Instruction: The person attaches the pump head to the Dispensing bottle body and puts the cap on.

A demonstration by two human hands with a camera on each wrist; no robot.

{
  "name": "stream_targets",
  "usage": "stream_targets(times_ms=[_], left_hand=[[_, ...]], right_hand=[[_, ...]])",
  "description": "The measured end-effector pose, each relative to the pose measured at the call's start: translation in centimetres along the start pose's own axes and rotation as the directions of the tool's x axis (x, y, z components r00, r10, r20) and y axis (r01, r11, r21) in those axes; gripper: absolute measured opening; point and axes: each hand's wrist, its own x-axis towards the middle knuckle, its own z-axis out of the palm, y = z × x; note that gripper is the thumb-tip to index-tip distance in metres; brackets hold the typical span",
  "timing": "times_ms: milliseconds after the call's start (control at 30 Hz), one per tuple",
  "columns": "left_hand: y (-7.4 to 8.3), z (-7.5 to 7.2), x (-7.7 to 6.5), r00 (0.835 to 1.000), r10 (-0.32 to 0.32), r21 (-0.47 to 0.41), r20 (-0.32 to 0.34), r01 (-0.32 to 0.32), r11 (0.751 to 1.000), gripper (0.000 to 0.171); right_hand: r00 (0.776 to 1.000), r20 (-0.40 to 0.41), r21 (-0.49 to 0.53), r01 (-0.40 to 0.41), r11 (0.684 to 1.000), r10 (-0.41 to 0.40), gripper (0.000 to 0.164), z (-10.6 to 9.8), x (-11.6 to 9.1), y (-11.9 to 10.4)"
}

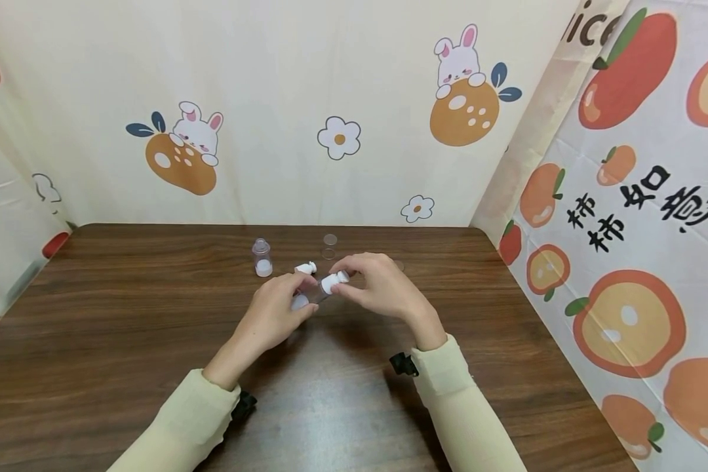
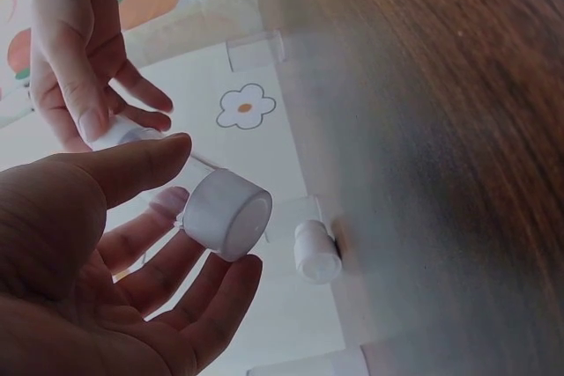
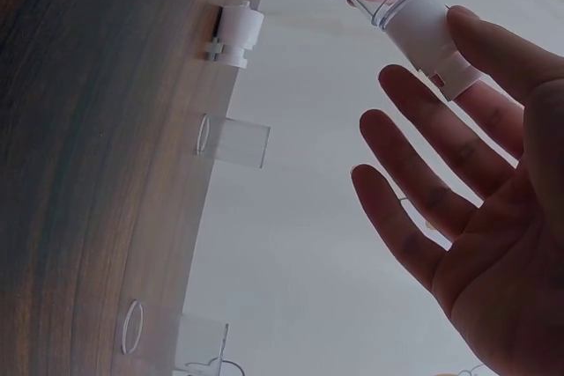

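Observation:
My left hand [image 1: 276, 308] holds a small clear bottle with a white base [image 2: 227, 216], tilted above the table, between thumb and fingers. At the bottle's other end sits a white pump head [image 3: 423, 33]; I cannot tell whether it is fastened. My right hand [image 1: 383, 287] pinches that pump head with thumb and index finger, its other fingers spread apart in the right wrist view. Just behind the left hand, a second white pump head [image 1: 304, 268] stands on the table. Left of it is another clear bottle [image 1: 262, 257] with a white base.
Two clear cylindrical caps stand on the brown wooden table [image 1: 124, 314], one cap [image 3: 238, 142] behind the hands and another cap [image 3: 201, 341] farther right, partly hidden by the right hand in the head view. A printed curtain [image 1: 259, 131] hangs behind the table.

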Motion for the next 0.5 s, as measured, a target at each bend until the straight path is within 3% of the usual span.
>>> stream_targets(times_ms=[133, 267, 500], left_hand=[[-0.04, 0.01, -0.01, 1.0, 0.003, -0.001, 0.0, -0.003, 1.0, 0.034], [-0.1, 0.04, -0.03, 1.0, 0.004, -0.003, 0.001, -0.004, 1.0, 0.034], [-0.12, 0.05, -0.01, 1.0, 0.01, -0.006, -0.004, -0.01, 1.0, 0.034]], right_hand=[[1.0, -0.001, 0.011, -0.028, 1.0, 0.028, 0.016, 0.03, 0.04, -0.03], [0.999, -0.004, 0.024, -0.036, 0.999, 0.036, 0.026, -0.06, 0.02, 0.01], [0.999, -0.04, 0.057, 0.025, 0.998, -0.023, 0.04, -0.56, -0.23, 0.28]])
